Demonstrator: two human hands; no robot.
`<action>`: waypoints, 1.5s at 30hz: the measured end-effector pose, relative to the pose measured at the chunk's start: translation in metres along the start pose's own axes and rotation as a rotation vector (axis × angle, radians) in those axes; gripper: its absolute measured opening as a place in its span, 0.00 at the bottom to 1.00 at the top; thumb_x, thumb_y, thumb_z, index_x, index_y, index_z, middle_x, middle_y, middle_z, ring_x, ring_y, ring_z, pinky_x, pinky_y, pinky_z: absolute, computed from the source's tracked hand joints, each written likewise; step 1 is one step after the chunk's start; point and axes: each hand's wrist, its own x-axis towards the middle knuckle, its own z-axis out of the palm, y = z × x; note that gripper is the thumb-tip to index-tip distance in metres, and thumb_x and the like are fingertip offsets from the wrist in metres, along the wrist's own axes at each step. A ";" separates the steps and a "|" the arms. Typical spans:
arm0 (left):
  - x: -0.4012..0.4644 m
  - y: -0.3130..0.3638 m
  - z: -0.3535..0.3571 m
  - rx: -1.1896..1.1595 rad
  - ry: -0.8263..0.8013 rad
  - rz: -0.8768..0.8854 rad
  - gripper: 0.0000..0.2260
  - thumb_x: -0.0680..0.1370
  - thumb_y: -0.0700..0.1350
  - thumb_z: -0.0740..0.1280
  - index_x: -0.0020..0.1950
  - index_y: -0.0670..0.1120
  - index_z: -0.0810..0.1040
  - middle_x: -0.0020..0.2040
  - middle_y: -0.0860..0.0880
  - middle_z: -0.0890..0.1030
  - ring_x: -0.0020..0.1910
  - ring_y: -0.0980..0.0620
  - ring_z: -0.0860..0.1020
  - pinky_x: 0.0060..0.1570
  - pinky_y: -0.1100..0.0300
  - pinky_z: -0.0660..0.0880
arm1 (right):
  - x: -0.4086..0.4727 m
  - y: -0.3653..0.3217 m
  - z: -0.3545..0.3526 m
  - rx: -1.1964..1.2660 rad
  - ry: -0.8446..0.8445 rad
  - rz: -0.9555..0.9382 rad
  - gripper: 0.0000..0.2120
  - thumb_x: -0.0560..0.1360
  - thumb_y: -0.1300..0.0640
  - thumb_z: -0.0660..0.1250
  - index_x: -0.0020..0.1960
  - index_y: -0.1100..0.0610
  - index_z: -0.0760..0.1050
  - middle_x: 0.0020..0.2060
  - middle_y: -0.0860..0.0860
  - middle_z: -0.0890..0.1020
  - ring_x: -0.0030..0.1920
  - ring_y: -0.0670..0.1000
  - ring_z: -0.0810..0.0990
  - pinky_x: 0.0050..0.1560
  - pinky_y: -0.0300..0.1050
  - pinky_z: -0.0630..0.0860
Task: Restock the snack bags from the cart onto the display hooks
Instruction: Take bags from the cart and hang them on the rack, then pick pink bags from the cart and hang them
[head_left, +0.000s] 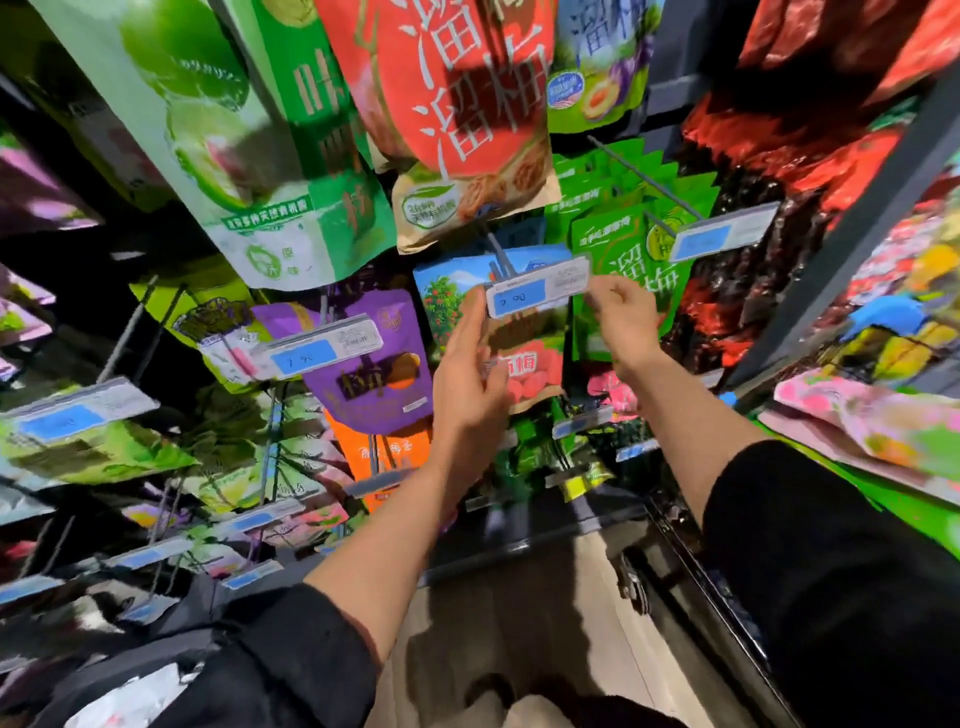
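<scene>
Both hands were up at the middle hook (497, 248), where a blue-topped bag (524, 353) with red fruit hung behind the price tag (537, 286) — left hand (470, 384) flat-fingered and loose along the bag's left edge, right hand (621, 317) with fingers curled at the tag's right end, apparently pinching it, though the contact was hard to make out. The bag hung with its long axis vertical, between the two hands and nearer the left; the hook ran out toward the camera above it. Judged: the next move depends on the bag's hole lining up with that hook — the cart (691, 587) sat low at right.
</scene>
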 end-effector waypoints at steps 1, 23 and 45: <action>-0.005 0.000 0.008 0.023 0.071 0.057 0.30 0.71 0.37 0.59 0.74 0.45 0.65 0.72 0.45 0.69 0.72 0.46 0.67 0.69 0.43 0.66 | -0.009 0.001 -0.014 -0.004 0.031 -0.010 0.10 0.78 0.62 0.64 0.38 0.56 0.75 0.26 0.40 0.76 0.29 0.37 0.71 0.36 0.35 0.69; -0.143 0.079 0.335 -0.210 -0.871 0.010 0.17 0.76 0.30 0.64 0.63 0.41 0.71 0.50 0.49 0.76 0.37 0.64 0.76 0.37 0.75 0.71 | -0.239 0.048 -0.476 -0.645 1.054 0.498 0.12 0.72 0.58 0.71 0.52 0.64 0.79 0.50 0.65 0.81 0.52 0.62 0.81 0.53 0.55 0.76; -0.253 0.160 0.557 -0.246 -1.339 -0.394 0.31 0.63 0.55 0.79 0.61 0.47 0.73 0.55 0.46 0.82 0.55 0.49 0.81 0.56 0.53 0.77 | -0.288 0.094 -0.538 -0.877 0.964 0.453 0.29 0.76 0.51 0.54 0.77 0.55 0.59 0.71 0.61 0.68 0.70 0.61 0.67 0.65 0.64 0.67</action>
